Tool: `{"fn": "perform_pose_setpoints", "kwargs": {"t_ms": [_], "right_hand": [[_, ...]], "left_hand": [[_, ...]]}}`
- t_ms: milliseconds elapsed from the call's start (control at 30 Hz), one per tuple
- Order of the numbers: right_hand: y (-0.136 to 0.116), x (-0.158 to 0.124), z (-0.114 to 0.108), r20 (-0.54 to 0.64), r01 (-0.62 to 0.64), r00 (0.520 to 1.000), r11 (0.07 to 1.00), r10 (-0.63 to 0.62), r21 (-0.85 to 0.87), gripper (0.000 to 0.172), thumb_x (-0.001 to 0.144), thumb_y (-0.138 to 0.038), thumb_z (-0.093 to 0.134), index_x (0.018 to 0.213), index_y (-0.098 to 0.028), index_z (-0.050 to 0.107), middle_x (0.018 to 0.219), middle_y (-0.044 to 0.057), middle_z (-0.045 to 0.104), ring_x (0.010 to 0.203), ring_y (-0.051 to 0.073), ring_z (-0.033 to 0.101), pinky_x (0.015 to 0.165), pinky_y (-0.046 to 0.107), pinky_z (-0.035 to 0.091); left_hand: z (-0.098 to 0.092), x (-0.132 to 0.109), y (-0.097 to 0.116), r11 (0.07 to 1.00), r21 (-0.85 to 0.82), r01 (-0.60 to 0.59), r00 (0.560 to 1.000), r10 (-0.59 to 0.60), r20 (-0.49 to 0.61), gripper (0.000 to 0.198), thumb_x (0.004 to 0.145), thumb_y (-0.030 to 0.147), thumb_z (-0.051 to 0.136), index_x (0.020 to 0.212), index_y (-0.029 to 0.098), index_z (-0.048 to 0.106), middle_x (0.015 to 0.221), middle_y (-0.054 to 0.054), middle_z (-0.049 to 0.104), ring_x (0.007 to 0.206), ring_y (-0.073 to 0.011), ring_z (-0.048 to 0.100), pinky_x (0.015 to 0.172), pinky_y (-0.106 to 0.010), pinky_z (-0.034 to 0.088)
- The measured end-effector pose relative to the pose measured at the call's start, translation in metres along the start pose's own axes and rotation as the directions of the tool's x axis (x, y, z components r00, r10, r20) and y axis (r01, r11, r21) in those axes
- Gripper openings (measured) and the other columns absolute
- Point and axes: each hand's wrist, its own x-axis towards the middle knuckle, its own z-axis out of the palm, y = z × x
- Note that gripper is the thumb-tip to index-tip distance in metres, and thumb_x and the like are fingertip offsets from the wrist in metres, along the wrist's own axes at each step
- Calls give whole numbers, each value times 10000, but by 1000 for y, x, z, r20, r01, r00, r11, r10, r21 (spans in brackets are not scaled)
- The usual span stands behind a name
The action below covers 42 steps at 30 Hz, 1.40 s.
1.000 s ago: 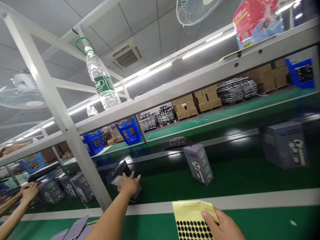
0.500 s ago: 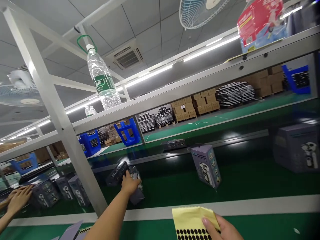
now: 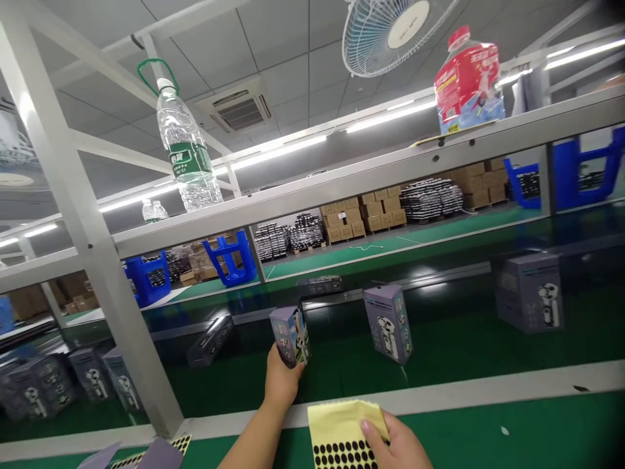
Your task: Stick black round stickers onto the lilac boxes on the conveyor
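My left hand (image 3: 280, 383) is closed around the bottom of a small purple product box (image 3: 290, 335), holding it upright above the green conveyor belt (image 3: 463, 345). My right hand (image 3: 398, 445) pinches a yellow sheet of black dot stickers (image 3: 342, 435) at the bottom edge of the view. Another purple box (image 3: 387, 322) stands on the belt just right of the held one. A third purple box (image 3: 531, 292) stands further right. A dark box (image 3: 211, 339) lies flat on the belt to the left.
A white frame post (image 3: 92, 247) rises at the left, carrying a shelf rail (image 3: 342, 185) with a water bottle (image 3: 183, 153) and a red jug (image 3: 467, 81). Several purple boxes (image 3: 43, 384) crowd the belt's left end. A fan (image 3: 390, 26) hangs overhead.
My left hand has taken a purple box off the belt, lifted it upright and drawn it toward me. The other person's hands at far left have left the view.
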Motion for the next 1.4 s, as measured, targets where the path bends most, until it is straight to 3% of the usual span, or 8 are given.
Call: {"fn": "perform_pose_setpoints", "kwargs": {"t_ms": [200, 333, 433, 533, 867, 1000, 1200, 1400], "right_hand": [[-3, -3, 3, -8, -41, 999, 999, 42, 17, 496, 902, -493, 387, 1125, -134, 646, 1066, 143, 715, 1001, 299, 659, 738, 278, 508], [-3, -3, 5, 16, -48, 999, 999, 48, 20, 460, 913, -469, 373, 1095, -145, 645, 1048, 138, 717, 967, 274, 670, 753, 261, 503], [-6, -4, 4, 0, -26, 1000, 999, 26, 34, 452, 915, -473, 377, 1073, -152, 653, 1033, 126, 719, 936, 261, 671, 739, 247, 497], [-10, -8, 4, -22, -10, 1000, 999, 11, 44, 448, 914, -487, 390, 1044, -153, 659, 987, 114, 725, 882, 253, 669, 699, 239, 488], [-8, -11, 9, -6, 62, 998, 996, -62, 62, 378, 927, -448, 430, 993, -157, 663, 952, 96, 720, 854, 237, 663, 720, 242, 483], [-11, -12, 8, 5, 60, 998, 996, -61, 59, 409, 928, -471, 419, 998, -154, 668, 943, 100, 722, 841, 243, 661, 703, 244, 479], [-10, -10, 5, -3, 50, 999, 998, -50, 35, 432, 919, -489, 415, 985, -156, 682, 933, 112, 719, 841, 245, 657, 709, 248, 471], [-5, -8, 6, 9, 34, 999, 998, -35, 46, 428, 928, -480, 398, 1000, -149, 661, 945, 121, 708, 861, 247, 660, 706, 256, 479]], "left_hand": [[-29, -3, 21, 999, 4, 41, 994, -42, 99, 743, 696, 214, 750, 1350, 128, 409, 1361, -194, 517, 1254, -327, 501, 997, -388, 431], [-62, -38, 48, 999, 13, -33, 982, 30, 186, 528, 870, 398, 562, 1345, 191, 459, 1428, -135, 446, 1281, -296, 458, 1023, -399, 396], [-70, -72, 67, 999, -35, -37, 894, 49, 446, 401, 888, 488, 519, 1081, 168, 665, 1021, -87, 683, 925, -240, 636, 774, -316, 510], [-69, -89, 76, 999, -50, -4, 809, 33, 587, 401, 883, 515, 516, 891, 161, 704, 780, -39, 663, 719, -186, 590, 604, -252, 462], [-77, -86, 83, 1000, -10, 20, 742, -8, 671, 316, 800, 480, 622, 731, 181, 693, 659, -11, 610, 573, -145, 483, 530, -241, 360], [-80, -87, 82, 1000, 12, -1, 780, -6, 626, 307, 812, 462, 592, 707, 186, 676, 648, -15, 637, 575, -158, 523, 529, -243, 390], [-82, -41, 125, 959, 179, -221, 941, 162, 297, 330, 880, 471, 503, 868, 210, 705, 878, -68, 713, 834, -272, 633, 743, -344, 457], [-38, 47, 185, 838, 325, -438, 883, 334, 330, 232, 897, 378, 591, 919, 159, 668, 1054, -81, 658, 1086, -248, 565, 1006, -452, 384]]}}
